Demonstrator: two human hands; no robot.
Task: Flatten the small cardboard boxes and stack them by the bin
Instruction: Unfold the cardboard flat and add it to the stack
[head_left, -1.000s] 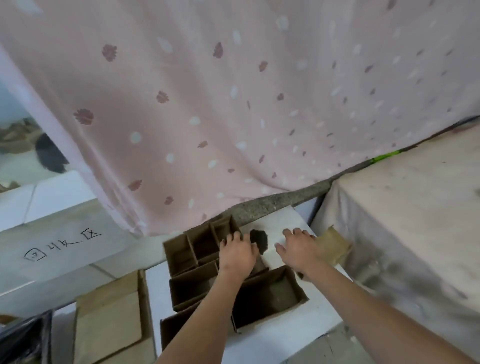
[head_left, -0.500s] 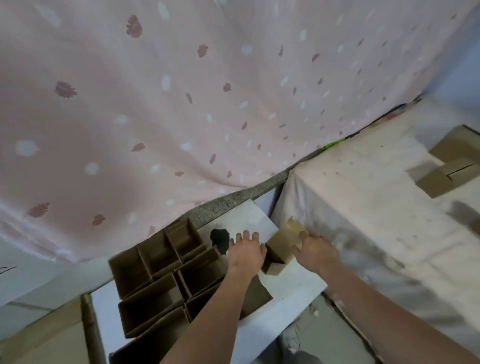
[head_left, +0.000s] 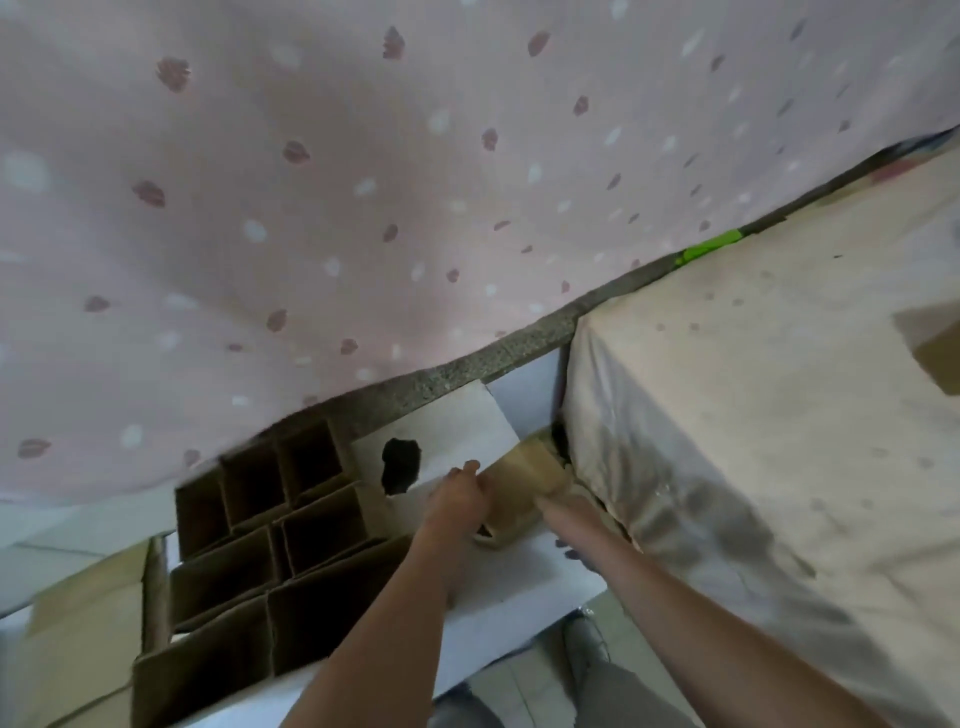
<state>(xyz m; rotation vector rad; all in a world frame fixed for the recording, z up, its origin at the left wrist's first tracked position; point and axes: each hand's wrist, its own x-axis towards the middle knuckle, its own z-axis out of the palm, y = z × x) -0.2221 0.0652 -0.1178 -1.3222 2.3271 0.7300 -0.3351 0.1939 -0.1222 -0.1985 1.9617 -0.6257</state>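
A small tan cardboard box (head_left: 524, 475) is held between both hands above the white board (head_left: 457, 415), close to the covered table's corner. My left hand (head_left: 457, 493) grips its left side. My right hand (head_left: 563, 506) holds its right side and is mostly hidden behind the box. Several open brown cardboard boxes (head_left: 270, 525) stand packed together on the board to the left.
A cloth-covered table (head_left: 779, 405) stands at the right, with a cardboard box (head_left: 935, 348) at its far edge. A pink spotted curtain (head_left: 363, 182) hangs behind. Flat cardboard (head_left: 78, 649) lies at lower left. The board has a dark hole (head_left: 400, 465).
The view has swung right and closer. Both hands have closed on the small tan box and lifted it by the table's corner; one second ago the left hand rested on the open boxes.
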